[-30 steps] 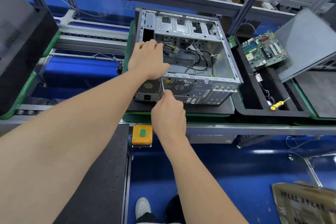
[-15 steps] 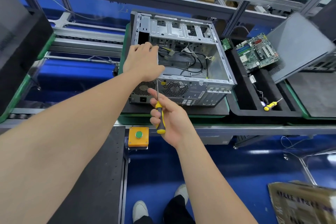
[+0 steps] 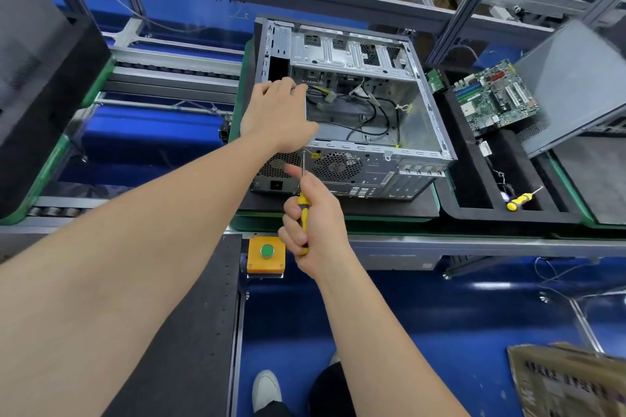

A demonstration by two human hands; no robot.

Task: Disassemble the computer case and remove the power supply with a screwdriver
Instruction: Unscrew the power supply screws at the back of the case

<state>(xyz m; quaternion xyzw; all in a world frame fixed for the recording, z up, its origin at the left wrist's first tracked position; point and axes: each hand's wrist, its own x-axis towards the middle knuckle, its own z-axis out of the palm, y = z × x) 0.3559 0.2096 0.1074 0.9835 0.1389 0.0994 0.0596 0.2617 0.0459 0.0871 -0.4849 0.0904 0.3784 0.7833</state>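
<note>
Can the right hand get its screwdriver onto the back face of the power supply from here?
Probably yes: the right hand holds the screwdriver upright before the power supply, with nothing between; the left hand rests above it on the case.

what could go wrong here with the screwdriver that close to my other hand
1. The screwdriver in the right hand points at the rear of the computer case, just under the left hand. A slip could jab that wrist.
2. Loose cables lie inside the case and may snag when the power supply comes out.
</note>
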